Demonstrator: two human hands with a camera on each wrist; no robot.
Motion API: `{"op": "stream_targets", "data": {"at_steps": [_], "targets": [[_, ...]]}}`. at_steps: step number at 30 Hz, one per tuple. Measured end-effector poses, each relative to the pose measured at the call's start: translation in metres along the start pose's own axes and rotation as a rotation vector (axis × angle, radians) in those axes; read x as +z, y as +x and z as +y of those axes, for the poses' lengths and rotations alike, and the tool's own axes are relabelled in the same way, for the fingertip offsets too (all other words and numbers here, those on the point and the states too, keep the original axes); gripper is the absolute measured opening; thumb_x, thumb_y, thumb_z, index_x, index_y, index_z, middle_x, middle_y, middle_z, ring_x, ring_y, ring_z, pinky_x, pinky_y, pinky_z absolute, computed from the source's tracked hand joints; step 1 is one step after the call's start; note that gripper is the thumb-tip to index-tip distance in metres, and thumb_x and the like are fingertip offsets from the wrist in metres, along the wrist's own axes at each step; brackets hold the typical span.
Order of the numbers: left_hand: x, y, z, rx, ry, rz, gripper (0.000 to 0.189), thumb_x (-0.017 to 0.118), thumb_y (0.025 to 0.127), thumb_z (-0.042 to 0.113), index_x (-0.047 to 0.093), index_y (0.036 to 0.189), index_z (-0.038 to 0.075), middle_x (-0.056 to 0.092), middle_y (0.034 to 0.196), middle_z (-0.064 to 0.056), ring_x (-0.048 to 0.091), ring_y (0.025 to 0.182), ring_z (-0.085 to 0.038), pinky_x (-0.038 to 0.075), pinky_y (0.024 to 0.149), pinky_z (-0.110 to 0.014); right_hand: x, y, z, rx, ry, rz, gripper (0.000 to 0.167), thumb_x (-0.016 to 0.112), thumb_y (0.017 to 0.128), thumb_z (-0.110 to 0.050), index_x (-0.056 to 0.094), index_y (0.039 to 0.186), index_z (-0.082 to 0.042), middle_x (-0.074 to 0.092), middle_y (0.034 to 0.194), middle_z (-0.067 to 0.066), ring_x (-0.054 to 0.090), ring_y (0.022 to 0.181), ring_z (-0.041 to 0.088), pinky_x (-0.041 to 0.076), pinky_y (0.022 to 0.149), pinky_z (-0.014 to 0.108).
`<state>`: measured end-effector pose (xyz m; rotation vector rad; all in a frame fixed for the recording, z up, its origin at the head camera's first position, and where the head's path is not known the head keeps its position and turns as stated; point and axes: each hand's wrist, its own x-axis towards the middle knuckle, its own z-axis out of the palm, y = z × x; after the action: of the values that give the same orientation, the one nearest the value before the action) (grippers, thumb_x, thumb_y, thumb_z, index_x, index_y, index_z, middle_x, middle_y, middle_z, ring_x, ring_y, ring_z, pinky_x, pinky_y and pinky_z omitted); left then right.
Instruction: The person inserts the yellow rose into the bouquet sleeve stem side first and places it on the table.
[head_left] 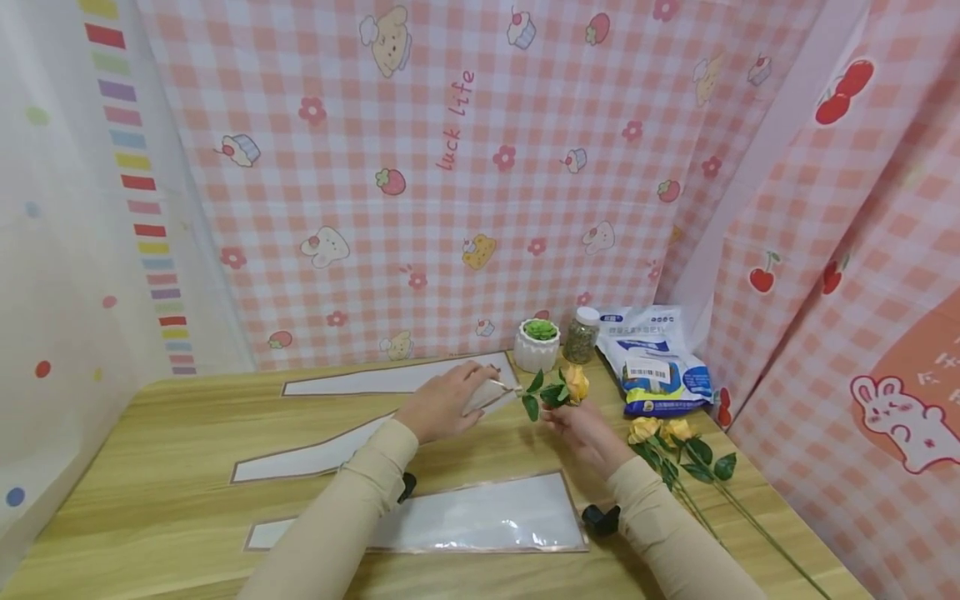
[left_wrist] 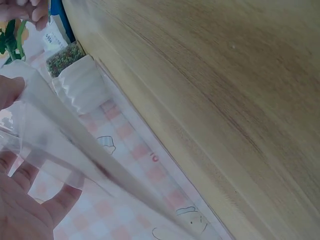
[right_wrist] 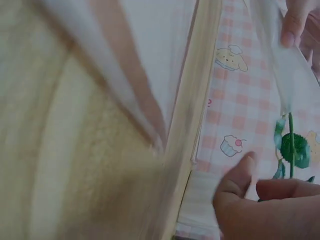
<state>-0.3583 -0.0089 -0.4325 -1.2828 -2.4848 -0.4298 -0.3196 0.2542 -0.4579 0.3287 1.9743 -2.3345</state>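
Observation:
My left hand [head_left: 442, 404] grips the wide end of a long, tapered, translucent flower sleeve [head_left: 300, 458] with a brownish edge. In the left wrist view, the thumb lies on one side of the sleeve [left_wrist: 55, 125] and the other fingers on the opposite side. My right hand [head_left: 588, 433] holds a yellow rose [head_left: 576, 385] just below its bloom. The rose's green leaves [head_left: 534, 396] point left, toward the sleeve's mouth. In the right wrist view, the green stem [right_wrist: 291, 145] runs into the sleeve's end, between the two hands.
Another flat sleeve [head_left: 360, 383] lies at the back and one more [head_left: 480, 517] in front. Two yellow roses [head_left: 660, 431] lie on the right. Behind stand a white succulent pot [head_left: 534, 354], a lidded jar [head_left: 582, 337] and a blue-white bag [head_left: 656, 367], against a checked curtain [head_left: 450, 208].

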Motion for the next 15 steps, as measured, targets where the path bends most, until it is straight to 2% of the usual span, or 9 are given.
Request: {"op": "stream_targets", "data": {"at_steps": [3,6,8,10,13,15], "targets": [[0.001,0.0,0.0,0.0,-0.005,0.002,0.06,0.074,0.093,0.022,0.048,0.146,0.015,0.057,0.132,-0.01,0.064,0.108,-0.024,0.058,0.09,-0.037,0.0,0.0,-0.005,-0.052,0.016,0.046,0.077,0.051,0.093,0.016,0.012,0.157,-0.005,0.041,0.142,0.022,0.06,0.087,0.015,0.052,0.073,0.023],[0.001,-0.001,0.0,-0.006,-0.02,0.001,0.061,0.075,0.092,0.02,0.048,0.146,0.015,0.057,0.131,-0.01,0.064,0.107,-0.024,0.058,0.09,-0.038,0.001,-0.002,-0.01,-0.121,0.014,0.053,0.091,0.049,0.092,0.016,0.0,0.16,-0.017,0.029,0.152,0.023,0.062,0.086,0.014,0.051,0.071,0.021],[0.0,-0.001,0.0,-0.008,-0.023,-0.001,0.061,0.075,0.092,0.02,0.048,0.146,0.015,0.057,0.132,-0.01,0.064,0.108,-0.024,0.058,0.09,-0.038,0.0,-0.005,-0.013,-0.131,0.009,0.03,0.085,0.045,0.094,0.012,0.002,0.161,-0.018,0.037,0.145,0.022,0.065,0.084,0.013,0.051,0.073,0.021],[-0.001,-0.002,0.0,-0.009,-0.023,-0.002,0.061,0.075,0.092,0.02,0.048,0.146,0.015,0.057,0.132,-0.011,0.064,0.109,-0.025,0.058,0.091,-0.038,-0.003,-0.008,-0.017,-0.126,0.002,0.003,0.076,0.043,0.098,0.005,0.006,0.161,-0.016,0.048,0.131,0.014,0.066,0.081,0.011,0.05,0.074,0.022],[-0.004,-0.004,0.0,-0.006,-0.019,-0.005,0.06,0.075,0.093,0.021,0.048,0.146,0.015,0.057,0.133,-0.011,0.064,0.109,-0.025,0.058,0.091,-0.039,-0.008,-0.01,-0.023,-0.101,0.021,-0.045,0.059,0.04,0.109,-0.015,0.012,0.16,-0.014,0.056,0.113,0.001,0.066,0.082,0.01,0.047,0.077,0.023],[-0.004,-0.005,-0.001,-0.005,-0.018,-0.004,0.059,0.075,0.093,0.021,0.048,0.145,0.015,0.057,0.133,-0.011,0.064,0.109,-0.025,0.058,0.091,-0.039,-0.013,-0.01,-0.027,-0.086,0.009,-0.074,0.055,0.037,0.112,-0.029,0.016,0.16,-0.013,0.059,0.108,-0.005,0.065,0.087,0.011,0.045,0.077,0.024]]}}
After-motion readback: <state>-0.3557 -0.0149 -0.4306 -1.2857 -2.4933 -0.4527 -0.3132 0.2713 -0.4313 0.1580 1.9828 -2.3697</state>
